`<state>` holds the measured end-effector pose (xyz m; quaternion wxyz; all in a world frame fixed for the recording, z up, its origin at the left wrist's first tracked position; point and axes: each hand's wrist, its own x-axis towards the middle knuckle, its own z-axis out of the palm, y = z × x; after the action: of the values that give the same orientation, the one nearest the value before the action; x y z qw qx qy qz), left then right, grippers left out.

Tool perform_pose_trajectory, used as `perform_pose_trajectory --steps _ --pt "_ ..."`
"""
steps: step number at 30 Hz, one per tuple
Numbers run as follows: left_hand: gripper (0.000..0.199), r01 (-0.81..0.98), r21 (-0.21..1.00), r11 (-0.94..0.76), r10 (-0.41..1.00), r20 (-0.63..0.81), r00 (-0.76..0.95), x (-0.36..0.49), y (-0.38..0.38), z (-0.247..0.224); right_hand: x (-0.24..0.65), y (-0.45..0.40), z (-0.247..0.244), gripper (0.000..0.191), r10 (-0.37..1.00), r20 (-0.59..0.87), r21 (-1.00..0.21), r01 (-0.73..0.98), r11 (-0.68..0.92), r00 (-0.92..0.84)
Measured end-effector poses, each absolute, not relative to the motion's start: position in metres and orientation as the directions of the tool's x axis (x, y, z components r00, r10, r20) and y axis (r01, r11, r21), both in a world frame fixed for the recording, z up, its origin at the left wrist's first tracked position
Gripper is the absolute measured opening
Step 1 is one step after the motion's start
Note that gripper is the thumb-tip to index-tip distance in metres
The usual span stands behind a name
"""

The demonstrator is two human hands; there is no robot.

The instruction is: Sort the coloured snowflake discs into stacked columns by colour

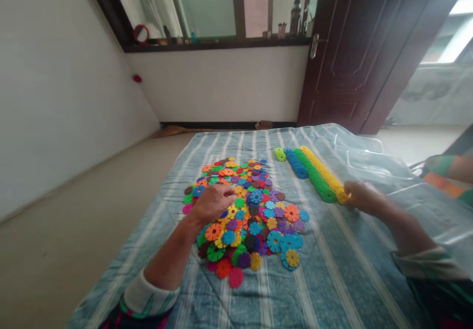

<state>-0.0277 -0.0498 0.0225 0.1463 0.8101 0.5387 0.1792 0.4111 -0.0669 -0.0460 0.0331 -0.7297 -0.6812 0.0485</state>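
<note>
My left hand [214, 203] is over the left part of a loose pile of colourful notched plastic discs [254, 197]. Its fingers are pinched together, and whatever may be between them is hidden. To the right, my right hand [364, 197] grips a yellow disc [343, 195] at the near end of a long yellow row of overlapping discs [320, 165]. Beside that row lies a green row [314, 177], then a shorter blue row [295, 164]. A lime-green disc stack [280, 154] sits at the far left of the rows.
A striped blue-green cloth [207, 144] covers the surface. Clear plastic containers [380, 165] stand at the right edge, near a patch of orange and green fabric [443, 183]. Beyond are a dark red door [351, 38] and a window ledge [221, 46] holding small items.
</note>
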Motion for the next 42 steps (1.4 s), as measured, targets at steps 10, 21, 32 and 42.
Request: perform_pose_trajectory --steps 10,21,32,42 --pt "0.022 0.912 0.091 -0.401 0.911 -0.065 0.407 -0.028 -0.055 0.022 0.378 -0.08 -0.027 0.006 0.995 -0.057 -0.153 0.986 0.069 -0.079" --pt "0.013 0.921 -0.012 -0.388 0.916 -0.114 0.384 -0.02 -0.062 0.021 0.334 -0.095 -0.01 0.006 0.981 -0.099 -0.208 0.968 0.141 -0.165" --pt "0.009 0.881 0.313 -0.355 0.927 -0.005 0.376 -0.034 -0.049 0.019 0.322 -0.101 -0.001 0.007 0.98 -0.054 -0.272 0.947 0.169 -0.191" --pt "0.02 0.62 0.599 -0.507 0.842 0.188 0.506 0.021 -0.081 0.026 0.254 -0.117 -0.001 0.01 0.871 0.345 -0.606 0.626 0.491 -0.35"
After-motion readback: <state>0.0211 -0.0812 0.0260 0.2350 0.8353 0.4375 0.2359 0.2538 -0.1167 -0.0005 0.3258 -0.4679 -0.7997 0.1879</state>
